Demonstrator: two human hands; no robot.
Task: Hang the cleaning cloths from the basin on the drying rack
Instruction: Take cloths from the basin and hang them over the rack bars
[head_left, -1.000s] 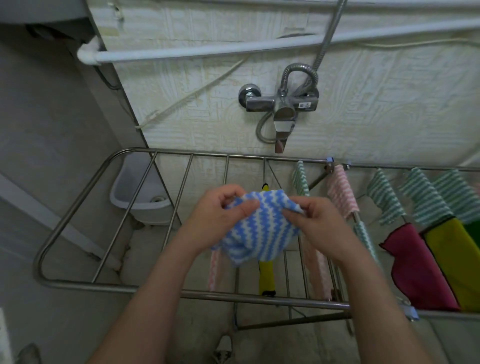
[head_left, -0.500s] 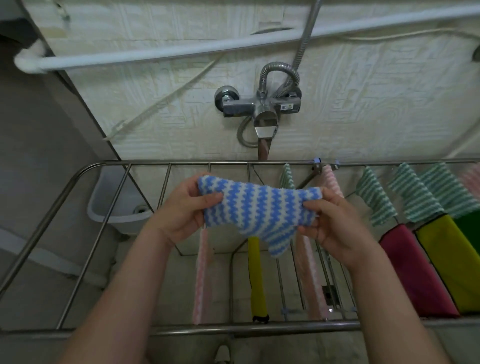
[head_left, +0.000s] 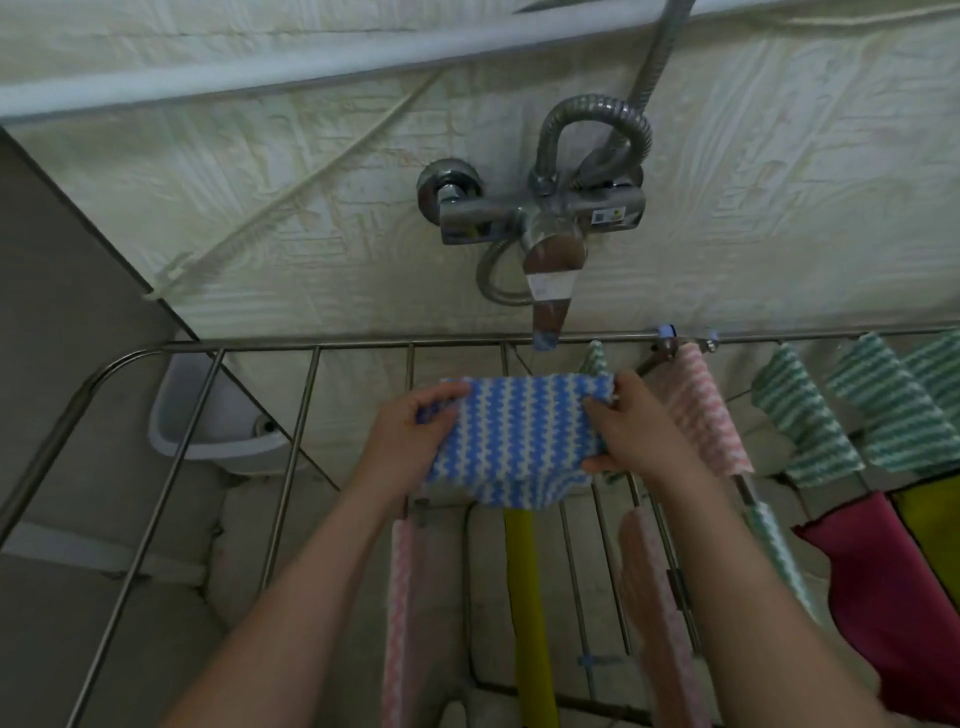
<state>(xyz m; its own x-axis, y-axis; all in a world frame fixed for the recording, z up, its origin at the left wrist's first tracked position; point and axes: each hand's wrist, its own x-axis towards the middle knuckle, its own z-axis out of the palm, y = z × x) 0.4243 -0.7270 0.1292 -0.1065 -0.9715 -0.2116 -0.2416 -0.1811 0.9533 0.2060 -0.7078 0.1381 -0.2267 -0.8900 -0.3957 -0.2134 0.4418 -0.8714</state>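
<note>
Above the left half of the drying rack, in the head view, a blue-and-white cloth is held spread out flat between the two hands. The left hand grips its left edge, with the thumb on top and the fingers curled under. The right hand pinches the right edge near the far corner. Both hands are about equally close to the rack.

The cloth's long axis runs left to right, from one hand to the other. Its near edge sags toward the person and its far edge points at the wall under the tap. The rack's bars run away from the person, so the cloth lies square across them, and one bar passes roughly under its middle. It may already be resting on that bar, but the fabric hides the contact. Lowering it there should let each half fall to one side.

On the right, a pink striped cloth, green striped cloths and a magenta cloth are already hung. A yellow cloth hangs below the blue one. The basin sits low on the left, beyond the rack.
</note>
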